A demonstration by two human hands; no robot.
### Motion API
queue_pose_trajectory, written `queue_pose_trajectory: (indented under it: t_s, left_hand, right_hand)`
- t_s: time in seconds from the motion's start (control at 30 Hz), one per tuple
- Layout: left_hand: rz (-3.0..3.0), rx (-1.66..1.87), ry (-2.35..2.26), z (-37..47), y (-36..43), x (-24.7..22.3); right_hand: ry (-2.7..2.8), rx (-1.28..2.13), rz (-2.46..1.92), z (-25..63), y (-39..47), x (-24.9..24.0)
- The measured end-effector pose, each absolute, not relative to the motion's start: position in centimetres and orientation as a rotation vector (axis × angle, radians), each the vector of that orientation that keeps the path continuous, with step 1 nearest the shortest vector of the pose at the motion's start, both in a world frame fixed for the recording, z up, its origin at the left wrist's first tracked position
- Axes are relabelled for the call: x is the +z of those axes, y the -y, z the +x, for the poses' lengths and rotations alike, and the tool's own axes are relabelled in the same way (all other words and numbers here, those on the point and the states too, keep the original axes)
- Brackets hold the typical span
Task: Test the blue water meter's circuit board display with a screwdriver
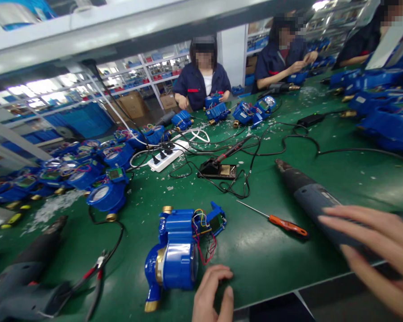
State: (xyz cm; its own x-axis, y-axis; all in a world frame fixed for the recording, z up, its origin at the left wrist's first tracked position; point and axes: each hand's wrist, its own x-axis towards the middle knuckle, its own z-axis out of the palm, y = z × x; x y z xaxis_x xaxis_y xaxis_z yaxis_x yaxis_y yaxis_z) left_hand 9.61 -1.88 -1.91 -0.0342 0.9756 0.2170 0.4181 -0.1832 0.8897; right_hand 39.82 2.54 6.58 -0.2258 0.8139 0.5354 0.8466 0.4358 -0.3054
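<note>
A blue water meter [179,264] with brass fittings lies on its side on the green bench. Its cover with a green circuit board [217,222] hangs off the far end on thin coloured wires. Just right of the meter's round body is my left hand [213,293], loosely curled, thumb apart from the fingers and nothing between them. My right hand [381,250] reaches over a dark grey heat gun [314,199] with fingers spread; whether it touches the body I cannot tell. An orange-handled screwdriver [287,226] rests between the meter and the heat gun.
A soldering iron [233,149] sits in its stand beyond the meter, near a white power strip [169,155] and tangled cables. At left lie red-handled cutters [99,268], another heat gun [27,273] and several meters [105,197]. Co-workers [203,82] sit across the bench.
</note>
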Motion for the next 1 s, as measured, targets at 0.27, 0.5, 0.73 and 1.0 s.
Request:
queue_pose_trajectory:
  t_s: [0.27, 0.5, 0.73, 1.0]
  left_hand:
    - [1.415, 1.168, -1.628, 10.0, 1.5, -1.7]
    - [1.178, 1.213, -1.636, 10.2, 1.7, -1.6]
    - [1.268, 1.264, -1.588, 9.8, 2.5, 0.0]
    - [0.714, 1.249, -1.326, 9.9, 3.1, 0.4]
  right_hand:
    - [2.27, 0.49, -0.996, 26.0, -11.4, 2.9]
    - [2.404, 0.931, -0.767, 25.6, -14.1, 2.5]
    - [2.071, 1.212, -0.977, 26.0, -12.6, 2.9]
    - [1.47, 1.866, -1.018, 25.9, -8.8, 1.8]
